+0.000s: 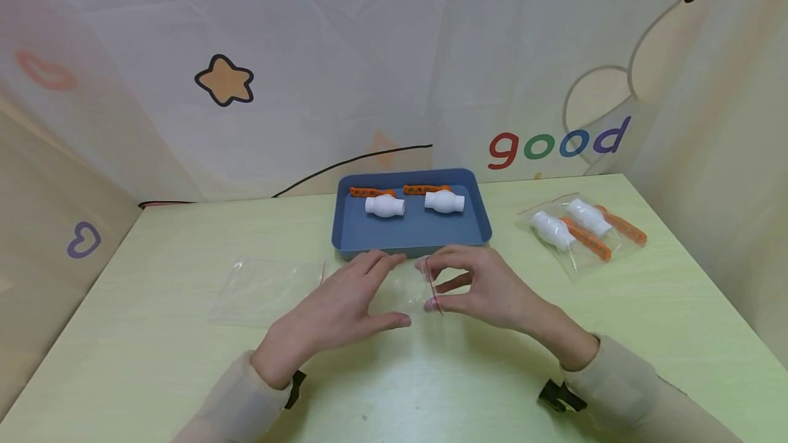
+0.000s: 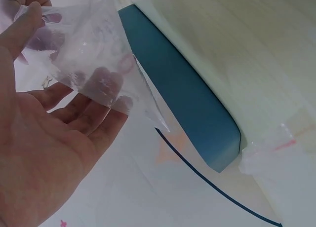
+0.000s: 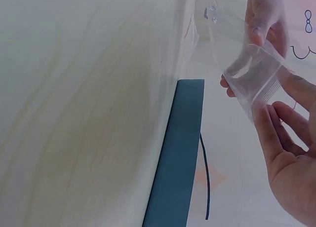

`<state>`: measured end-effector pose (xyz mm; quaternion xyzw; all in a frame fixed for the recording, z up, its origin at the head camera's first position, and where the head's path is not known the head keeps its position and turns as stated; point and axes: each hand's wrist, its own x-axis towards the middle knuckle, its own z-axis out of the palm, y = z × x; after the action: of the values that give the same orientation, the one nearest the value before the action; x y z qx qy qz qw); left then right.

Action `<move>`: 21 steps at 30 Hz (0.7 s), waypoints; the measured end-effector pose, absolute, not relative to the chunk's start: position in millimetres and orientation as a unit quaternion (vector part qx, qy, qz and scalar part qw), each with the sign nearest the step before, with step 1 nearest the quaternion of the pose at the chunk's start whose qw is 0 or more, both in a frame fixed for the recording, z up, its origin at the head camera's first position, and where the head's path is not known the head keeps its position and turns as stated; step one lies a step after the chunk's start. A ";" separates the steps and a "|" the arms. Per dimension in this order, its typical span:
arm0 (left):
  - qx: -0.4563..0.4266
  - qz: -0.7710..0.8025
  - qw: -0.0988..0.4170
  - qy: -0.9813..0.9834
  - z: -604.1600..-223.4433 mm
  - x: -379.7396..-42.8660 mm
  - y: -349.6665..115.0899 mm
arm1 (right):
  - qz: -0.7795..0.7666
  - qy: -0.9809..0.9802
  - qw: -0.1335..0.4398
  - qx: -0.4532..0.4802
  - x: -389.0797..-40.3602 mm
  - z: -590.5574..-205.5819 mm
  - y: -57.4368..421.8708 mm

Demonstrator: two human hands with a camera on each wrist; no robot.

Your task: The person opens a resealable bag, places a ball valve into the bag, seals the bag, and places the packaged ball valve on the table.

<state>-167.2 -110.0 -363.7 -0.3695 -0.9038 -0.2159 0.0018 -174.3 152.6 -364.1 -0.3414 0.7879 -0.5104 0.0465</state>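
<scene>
Clear flat plastic bag with red seal line (image 1: 406, 287), just nearside of blue rectangular tray (image 1: 409, 234). Right hand (image 1: 486, 289): thumb and bent fingers pinch red-lined end. Left hand (image 1: 335, 306): thumb spread, fingers extended against bag. In tray: white bulbous pieces (image 1: 384, 206).

Four white pieces (image 1: 384, 206), four strips (image 1: 372, 193), one tray (image 1: 400, 231) — three-plus bags (image 1: 265, 289).
</scene>
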 end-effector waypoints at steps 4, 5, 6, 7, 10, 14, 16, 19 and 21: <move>-0.369 -0.222 0.000 -0.903 -363.2 -167.2 -110.0 | -0.516 0.785 0.036 -0.340 -173.8 -363.8 152.3; -0.368 -0.223 -0.001 -0.903 -363.0 -167.1 -110.2 | -0.516 0.786 0.030 -0.340 -173.7 -363.6 152.4; -0.366 -0.223 -0.002 -0.903 -362.8 -167.1 -110.4 | -0.514 0.786 0.023 -0.342 -173.7 -363.4 152.4; -0.365 -0.223 -0.002 -0.904 -362.5 -167.3 -110.5 | -0.510 0.788 0.015 -0.344 -173.6 -363.0 152.7; -0.362 -0.225 -0.005 -0.905 -362.1 -167.5 -110.7 | -0.499 0.791 -0.017 -0.352 -174.6 -361.8 154.2; -0.357 -0.226 -0.011 -0.906 -362.6 -167.7 -111.1 | -0.477 0.805 -0.066 -0.345 -177.8 -357.5 157.9; -0.355 -0.225 -0.012 -0.907 -362.8 -167.6 -111.4 | -0.467 0.815 -0.081 -0.333 -180.0 -355.2 160.0; -0.355 -0.224 -0.010 -0.908 -363.1 -167.4 -111.7 | -0.450 0.830 -0.093 -0.316 -184.6 -354.1 162.5; -0.357 -0.224 -0.007 -0.907 -363.3 -167.2 -111.8 | -0.442 0.838 -0.094 -0.306 -187.8 -353.6 163.5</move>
<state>-167.2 -111.8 -363.3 -0.3569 -0.9068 -0.2242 -0.0068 -187.8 163.5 -353.6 -0.3061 0.8380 -0.4419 -0.0939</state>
